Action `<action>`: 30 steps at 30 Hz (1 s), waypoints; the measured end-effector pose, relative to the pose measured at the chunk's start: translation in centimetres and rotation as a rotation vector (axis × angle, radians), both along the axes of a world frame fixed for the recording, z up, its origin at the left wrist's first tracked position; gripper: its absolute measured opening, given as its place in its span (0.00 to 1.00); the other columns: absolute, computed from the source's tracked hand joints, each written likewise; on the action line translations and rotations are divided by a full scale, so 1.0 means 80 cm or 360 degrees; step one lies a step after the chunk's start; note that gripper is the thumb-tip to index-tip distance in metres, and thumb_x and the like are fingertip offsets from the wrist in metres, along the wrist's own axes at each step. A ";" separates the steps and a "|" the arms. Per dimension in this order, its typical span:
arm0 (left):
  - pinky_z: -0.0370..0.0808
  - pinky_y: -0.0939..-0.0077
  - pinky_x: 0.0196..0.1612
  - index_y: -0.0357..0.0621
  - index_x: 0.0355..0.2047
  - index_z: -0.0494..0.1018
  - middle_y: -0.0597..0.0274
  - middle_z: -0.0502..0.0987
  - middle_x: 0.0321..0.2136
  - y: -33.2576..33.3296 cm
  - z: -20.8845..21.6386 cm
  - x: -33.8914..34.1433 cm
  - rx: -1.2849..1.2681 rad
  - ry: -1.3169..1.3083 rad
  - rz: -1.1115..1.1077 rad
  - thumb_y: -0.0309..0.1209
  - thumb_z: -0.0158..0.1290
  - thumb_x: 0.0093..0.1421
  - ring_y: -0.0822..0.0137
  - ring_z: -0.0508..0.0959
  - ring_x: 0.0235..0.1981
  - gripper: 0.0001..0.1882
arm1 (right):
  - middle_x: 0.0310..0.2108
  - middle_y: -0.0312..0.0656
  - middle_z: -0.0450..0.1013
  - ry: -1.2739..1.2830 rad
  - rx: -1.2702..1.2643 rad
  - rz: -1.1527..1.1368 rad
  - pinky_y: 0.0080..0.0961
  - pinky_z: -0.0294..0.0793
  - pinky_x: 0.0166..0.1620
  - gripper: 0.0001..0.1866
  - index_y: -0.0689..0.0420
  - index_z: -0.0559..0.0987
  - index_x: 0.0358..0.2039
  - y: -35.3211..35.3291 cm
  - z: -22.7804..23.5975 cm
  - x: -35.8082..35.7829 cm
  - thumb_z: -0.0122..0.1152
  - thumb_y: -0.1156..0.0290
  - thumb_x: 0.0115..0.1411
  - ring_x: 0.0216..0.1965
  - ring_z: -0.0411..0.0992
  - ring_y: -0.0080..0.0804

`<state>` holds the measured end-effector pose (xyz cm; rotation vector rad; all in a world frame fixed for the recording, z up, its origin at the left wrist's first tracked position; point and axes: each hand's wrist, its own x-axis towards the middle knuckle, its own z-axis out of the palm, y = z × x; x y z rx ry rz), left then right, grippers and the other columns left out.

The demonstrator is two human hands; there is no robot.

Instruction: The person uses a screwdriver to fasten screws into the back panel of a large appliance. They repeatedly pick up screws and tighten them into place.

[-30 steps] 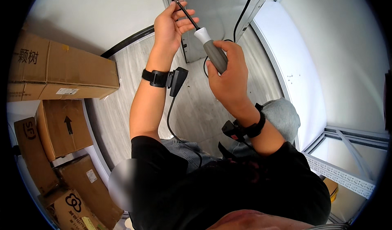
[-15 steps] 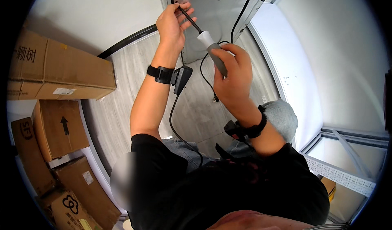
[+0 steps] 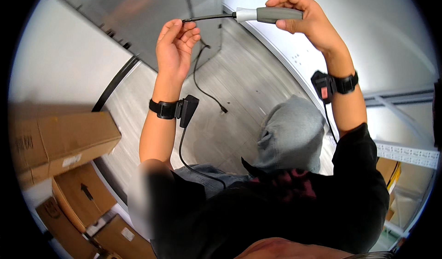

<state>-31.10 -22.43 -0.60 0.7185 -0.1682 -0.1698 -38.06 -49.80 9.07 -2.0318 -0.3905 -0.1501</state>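
Note:
A screwdriver [image 3: 278, 14] with a grey handle, pale collar and long dark shaft lies nearly level across the upper middle. My right hand [image 3: 307, 22] grips its handle, thumb below and fingers above. At the other end, my left hand [image 3: 175, 47] pinches the shaft near the tip between thumb and fingers; the tip itself is mostly hidden there. Behind the screwdriver stands a grey metal panel [image 3: 152, 24], apparently the side of an appliance or cabinet. Any screw near the tip is too small to make out.
A black power cord [image 3: 198, 77] hangs by the panel and ends in a plug [image 3: 223, 109] on the wood-look floor [image 3: 230, 135]. Several cardboard boxes [image 3: 78, 141] are stacked at the left. A white perforated rack [image 3: 407, 153] stands at the right, beyond my bent knee [image 3: 294, 121].
The screwdriver has swung from a steep slant to nearly level. My right hand has moved up and right, my left slightly down and left. The view has turned, bringing more panel into sight.

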 end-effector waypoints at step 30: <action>0.73 0.69 0.31 0.49 0.32 0.80 0.61 0.79 0.26 -0.469 -0.340 0.060 0.2446 -0.0829 -0.0291 0.35 0.57 0.55 0.61 0.77 0.27 0.07 | 0.25 0.39 0.77 0.1176 0.1110 -0.0783 0.16 0.64 0.21 0.19 0.64 0.79 0.41 -0.354 -0.385 -0.145 0.66 0.71 0.47 0.18 0.67 0.20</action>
